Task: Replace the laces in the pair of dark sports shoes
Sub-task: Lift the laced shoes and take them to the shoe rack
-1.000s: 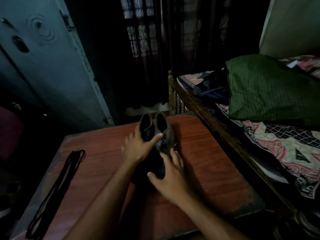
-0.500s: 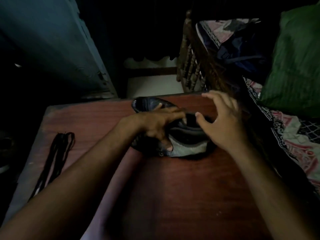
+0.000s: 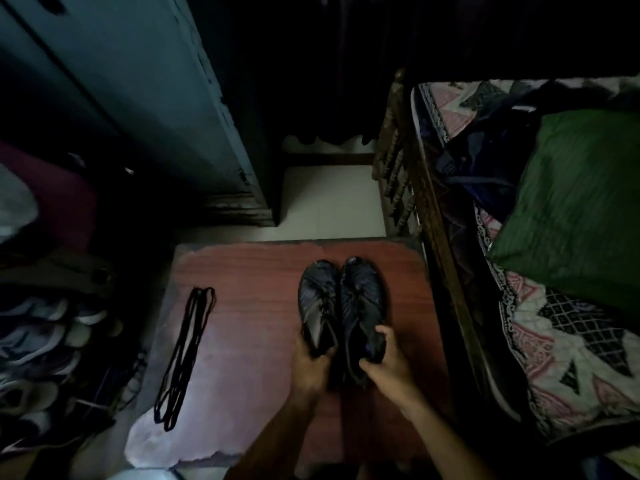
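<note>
Shoes (image 3: 341,306) were turned upright, side by side — left hand (image 3: 311,365), right hand (image 3: 382,360) each gripped heel; black laces (image 3: 185,355) untouched — relacing not begun.

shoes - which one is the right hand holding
The shoe nearer the bed; the right hand grips its heel. The left hand holds the other shoe.

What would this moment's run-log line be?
left hand: grips left dark sports shoe heel | right hand: grips right shoe heel | black laces: untouched
</note>
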The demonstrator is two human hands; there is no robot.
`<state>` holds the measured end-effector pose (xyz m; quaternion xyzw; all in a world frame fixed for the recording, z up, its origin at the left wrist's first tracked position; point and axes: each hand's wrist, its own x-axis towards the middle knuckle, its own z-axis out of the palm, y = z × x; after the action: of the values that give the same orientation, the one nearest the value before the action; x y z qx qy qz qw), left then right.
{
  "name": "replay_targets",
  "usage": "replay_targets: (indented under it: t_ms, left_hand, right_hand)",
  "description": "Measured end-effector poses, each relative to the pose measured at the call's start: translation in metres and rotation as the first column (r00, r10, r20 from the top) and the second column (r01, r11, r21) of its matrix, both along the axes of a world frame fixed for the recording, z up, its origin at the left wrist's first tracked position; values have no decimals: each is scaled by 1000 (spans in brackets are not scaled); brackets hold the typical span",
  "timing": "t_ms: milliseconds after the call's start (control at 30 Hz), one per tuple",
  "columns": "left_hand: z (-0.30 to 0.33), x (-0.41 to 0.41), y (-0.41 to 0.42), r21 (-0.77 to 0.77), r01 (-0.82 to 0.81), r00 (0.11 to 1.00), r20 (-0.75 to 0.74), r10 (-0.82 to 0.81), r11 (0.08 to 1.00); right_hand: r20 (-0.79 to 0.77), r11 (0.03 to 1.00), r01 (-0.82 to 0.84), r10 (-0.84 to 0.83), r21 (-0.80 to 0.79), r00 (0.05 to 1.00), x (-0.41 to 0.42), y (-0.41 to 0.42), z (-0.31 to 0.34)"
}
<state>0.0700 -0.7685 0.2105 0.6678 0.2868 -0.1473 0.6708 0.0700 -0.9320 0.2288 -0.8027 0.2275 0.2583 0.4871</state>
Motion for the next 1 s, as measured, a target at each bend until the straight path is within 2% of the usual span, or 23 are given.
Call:
replay_targets:
  t_ms: [133, 367, 567, 767, 1000]
  left_hand:
    - [58, 1, 12, -58, 48, 996, -68, -52, 997]
    - [165, 18, 65, -68, -62, 996, -67, 57, 996]
    - [238, 39, 140, -118, -129, 984, 105, 141, 985]
    - [296, 71, 208, -203, -188, 938, 254, 237, 961]
    - [322, 98, 267, -192, -273, 895, 307, 322, 943]
  right_hand:
    - [-7, 993, 113, -113, 45, 994, -3, 5, 42]
    - [129, 989, 118, -130, 90, 983, 12, 57, 151]
    - [284, 984, 73, -117, 162, 952, 47, 136, 229]
    - [357, 974, -14, -69, 225, 932, 81, 204, 287]
    - [421, 967, -105, -3, 234, 907, 117, 259, 324]
